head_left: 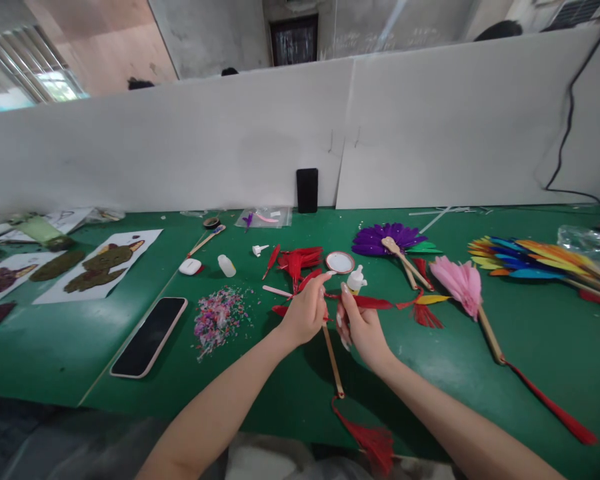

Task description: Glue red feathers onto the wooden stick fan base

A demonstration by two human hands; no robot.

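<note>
My right hand (364,328) pinches a red feather (373,303) between thumb and fingers. Just beside it my left hand (304,312) is closed, its fingertips near the feather's thin end; what they grip is too small to make out. Behind the left hand lie red feathers (300,261) in a bunch. A wooden handle (333,363) runs from under the hands toward the table's front edge, with a red tassel (375,445) hanging from its end. A small white glue bottle (357,280) stands behind my right hand, next to a round white lid (340,262).
Left of the hands are colourful confetti flakes (220,320), a phone (150,339), a white earphone case (190,267) and a small bottle (227,265). To the right lie a purple feather fan (380,240), a pink one (457,283) and multicoloured feathers (530,257). A white partition (205,147) rises behind.
</note>
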